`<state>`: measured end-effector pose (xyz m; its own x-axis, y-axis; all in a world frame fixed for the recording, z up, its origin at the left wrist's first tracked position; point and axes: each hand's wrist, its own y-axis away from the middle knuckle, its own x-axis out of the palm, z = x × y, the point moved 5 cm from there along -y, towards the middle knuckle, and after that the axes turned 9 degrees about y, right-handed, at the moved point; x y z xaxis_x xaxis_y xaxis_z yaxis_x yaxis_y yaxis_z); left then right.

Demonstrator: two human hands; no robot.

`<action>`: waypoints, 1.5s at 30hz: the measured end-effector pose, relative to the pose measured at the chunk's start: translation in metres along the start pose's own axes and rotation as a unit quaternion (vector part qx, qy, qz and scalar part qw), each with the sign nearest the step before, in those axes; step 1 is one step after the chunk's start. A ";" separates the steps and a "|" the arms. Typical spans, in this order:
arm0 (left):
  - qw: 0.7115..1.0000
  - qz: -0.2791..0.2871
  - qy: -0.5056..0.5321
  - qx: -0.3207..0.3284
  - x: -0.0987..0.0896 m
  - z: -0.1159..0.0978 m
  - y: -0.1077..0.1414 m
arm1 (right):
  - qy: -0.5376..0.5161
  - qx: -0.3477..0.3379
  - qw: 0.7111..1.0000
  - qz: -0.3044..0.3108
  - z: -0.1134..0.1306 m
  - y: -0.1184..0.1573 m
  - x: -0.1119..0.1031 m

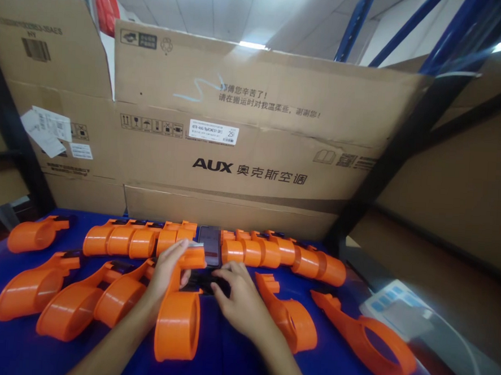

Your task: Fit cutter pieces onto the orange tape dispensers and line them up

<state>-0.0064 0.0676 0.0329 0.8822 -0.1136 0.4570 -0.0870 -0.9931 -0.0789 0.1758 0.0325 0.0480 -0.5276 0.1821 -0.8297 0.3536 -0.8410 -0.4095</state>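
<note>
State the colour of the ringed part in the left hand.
Orange; the ringed part shows best in the head view.

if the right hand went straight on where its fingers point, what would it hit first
Likely the black part the right hand already seems to touch; just past it, the orange holder in the left hand. Depth is hard to judge here.
</note>
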 end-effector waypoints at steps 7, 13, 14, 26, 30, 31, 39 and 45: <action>1.000 0.007 -0.002 -0.013 -0.003 0.005 -0.003 | 0.016 -0.007 1.000 0.014 0.004 0.001 -0.004; 1.000 0.001 0.003 -0.026 -0.003 0.005 -0.002 | 0.029 0.011 1.000 0.002 0.003 0.002 -0.006; 1.000 0.000 0.001 -0.025 -0.002 0.005 -0.002 | 0.024 0.013 1.000 -0.005 0.003 0.002 -0.007; 0.999 0.028 -0.034 0.028 0.023 0.006 0.013 | -0.219 0.064 0.967 -0.116 0.009 -0.003 -0.018; 0.997 0.062 -0.034 0.012 0.029 0.012 0.017 | -0.299 0.104 0.941 -0.121 0.007 -0.005 -0.006; 0.997 0.072 -0.038 0.009 0.030 0.013 0.018 | -0.318 0.110 0.933 -0.124 0.005 -0.006 -0.004; 0.996 0.090 -0.022 -0.001 0.037 0.008 0.025 | -0.368 0.137 0.903 -0.176 -0.004 -0.006 -0.018; 0.997 0.077 -0.018 -0.005 0.033 0.013 0.021 | -0.373 0.143 0.899 -0.178 -0.004 -0.005 -0.020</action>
<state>0.0266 0.0431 0.0352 0.8737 -0.2639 0.4087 -0.2275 -0.9642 -0.1362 0.1874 0.0348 0.0648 -0.9773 0.1623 -0.1361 -0.0965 -0.9131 -0.3961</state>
